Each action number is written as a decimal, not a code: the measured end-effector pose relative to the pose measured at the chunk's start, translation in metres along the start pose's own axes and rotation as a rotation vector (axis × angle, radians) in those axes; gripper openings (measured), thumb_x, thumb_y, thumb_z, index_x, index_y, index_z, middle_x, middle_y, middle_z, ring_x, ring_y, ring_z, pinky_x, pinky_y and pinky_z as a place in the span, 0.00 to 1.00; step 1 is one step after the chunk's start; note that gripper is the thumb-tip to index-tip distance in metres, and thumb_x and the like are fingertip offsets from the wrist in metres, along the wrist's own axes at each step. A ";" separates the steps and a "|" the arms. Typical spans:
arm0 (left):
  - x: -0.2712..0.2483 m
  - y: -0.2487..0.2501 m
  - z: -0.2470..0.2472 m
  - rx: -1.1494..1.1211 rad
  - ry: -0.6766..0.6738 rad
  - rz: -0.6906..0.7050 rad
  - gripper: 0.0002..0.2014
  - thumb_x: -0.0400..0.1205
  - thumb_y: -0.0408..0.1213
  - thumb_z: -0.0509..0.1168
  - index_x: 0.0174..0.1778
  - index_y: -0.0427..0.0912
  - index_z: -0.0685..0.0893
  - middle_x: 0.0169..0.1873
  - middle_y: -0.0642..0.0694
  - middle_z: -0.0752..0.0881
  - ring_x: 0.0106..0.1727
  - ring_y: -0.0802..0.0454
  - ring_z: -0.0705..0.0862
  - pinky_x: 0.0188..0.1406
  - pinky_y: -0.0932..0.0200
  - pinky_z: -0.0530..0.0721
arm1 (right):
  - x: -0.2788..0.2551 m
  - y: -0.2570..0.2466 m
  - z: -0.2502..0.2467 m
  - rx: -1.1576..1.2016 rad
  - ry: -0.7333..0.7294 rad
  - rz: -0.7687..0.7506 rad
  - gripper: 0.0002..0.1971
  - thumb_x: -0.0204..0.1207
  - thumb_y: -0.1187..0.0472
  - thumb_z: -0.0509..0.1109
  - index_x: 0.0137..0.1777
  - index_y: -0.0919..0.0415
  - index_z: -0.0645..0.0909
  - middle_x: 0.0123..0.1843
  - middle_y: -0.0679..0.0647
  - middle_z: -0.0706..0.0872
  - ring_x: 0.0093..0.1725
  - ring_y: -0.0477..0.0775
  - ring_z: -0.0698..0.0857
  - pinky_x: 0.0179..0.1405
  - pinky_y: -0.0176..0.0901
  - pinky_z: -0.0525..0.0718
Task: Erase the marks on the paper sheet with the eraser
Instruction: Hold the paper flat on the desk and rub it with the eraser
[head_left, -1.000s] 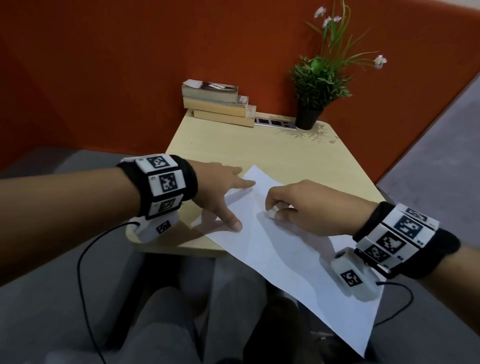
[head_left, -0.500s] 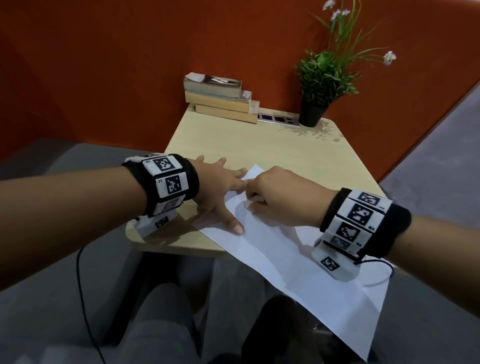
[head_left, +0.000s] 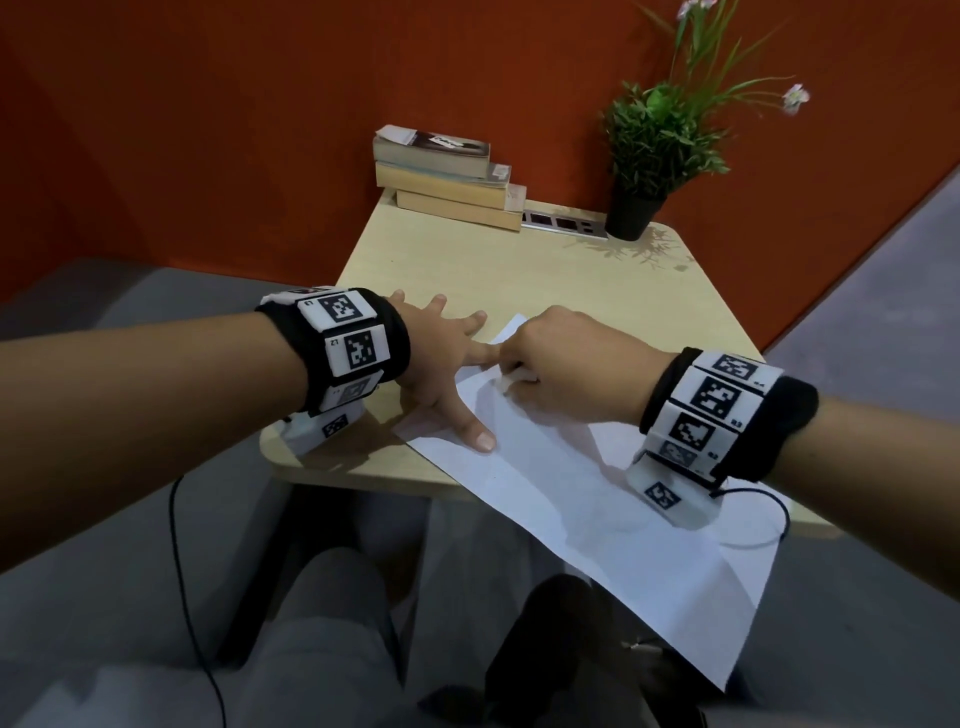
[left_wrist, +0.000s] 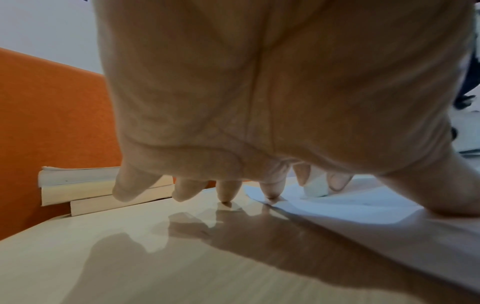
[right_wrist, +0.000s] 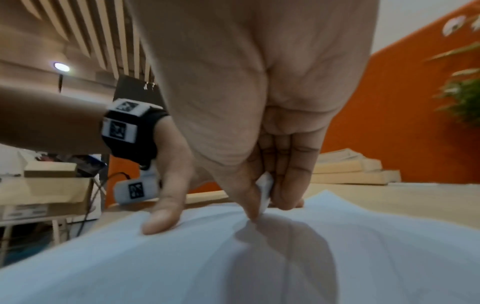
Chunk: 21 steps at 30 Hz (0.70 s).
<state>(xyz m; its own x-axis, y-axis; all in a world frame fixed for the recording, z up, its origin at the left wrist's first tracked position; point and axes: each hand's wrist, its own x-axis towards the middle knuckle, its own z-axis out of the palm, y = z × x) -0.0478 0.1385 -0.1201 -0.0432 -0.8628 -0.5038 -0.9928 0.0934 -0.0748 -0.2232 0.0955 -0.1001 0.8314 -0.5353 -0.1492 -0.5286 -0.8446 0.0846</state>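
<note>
A white paper sheet (head_left: 582, 493) lies slantwise on the wooden table (head_left: 509, 270), its near end hanging over the front edge. My left hand (head_left: 441, 364) lies spread flat, its thumb (head_left: 480, 439) and forefinger pressing the sheet's far left part. My right hand (head_left: 561, 374) pinches a small white eraser (right_wrist: 265, 190) between thumb and fingers and holds it down on the paper near the far corner. The eraser (left_wrist: 315, 188) shows past my left fingers (left_wrist: 271, 186) in the left wrist view. I can make out no marks on the sheet.
A stack of books (head_left: 447, 176) stands at the table's back edge by the orange wall. A potted plant (head_left: 654, 156) stands at the back right, with a socket strip (head_left: 563, 223) between them. My knees are below the front edge.
My right hand with the eraser has slid up and left along the sheet, from its middle to the far corner beside my left forefinger. The left hand stayed flat.
</note>
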 end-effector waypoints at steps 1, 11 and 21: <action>0.000 0.000 0.000 0.007 -0.006 -0.005 0.64 0.56 0.91 0.59 0.86 0.78 0.35 0.91 0.53 0.32 0.90 0.30 0.34 0.80 0.15 0.38 | 0.001 0.002 0.001 -0.006 0.012 0.014 0.10 0.80 0.61 0.67 0.38 0.61 0.83 0.30 0.55 0.80 0.33 0.60 0.80 0.31 0.48 0.73; -0.003 -0.001 -0.006 0.010 -0.026 -0.008 0.65 0.56 0.90 0.61 0.84 0.79 0.32 0.90 0.53 0.31 0.90 0.31 0.31 0.79 0.15 0.34 | -0.001 0.038 -0.012 0.096 0.068 0.056 0.07 0.82 0.56 0.73 0.53 0.52 0.93 0.46 0.47 0.92 0.48 0.54 0.87 0.47 0.48 0.83; 0.005 -0.017 -0.022 -0.039 -0.097 0.078 0.64 0.59 0.87 0.66 0.85 0.79 0.34 0.89 0.56 0.27 0.89 0.36 0.28 0.84 0.20 0.38 | -0.034 0.053 0.014 0.237 0.021 0.023 0.07 0.85 0.47 0.74 0.58 0.43 0.90 0.51 0.35 0.93 0.48 0.36 0.88 0.49 0.39 0.85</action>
<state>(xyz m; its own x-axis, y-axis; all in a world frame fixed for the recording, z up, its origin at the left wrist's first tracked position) -0.0336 0.1220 -0.1023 -0.1118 -0.8014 -0.5876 -0.9905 0.1375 0.0010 -0.2814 0.0692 -0.1044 0.8207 -0.5565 -0.1291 -0.5708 -0.8079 -0.1467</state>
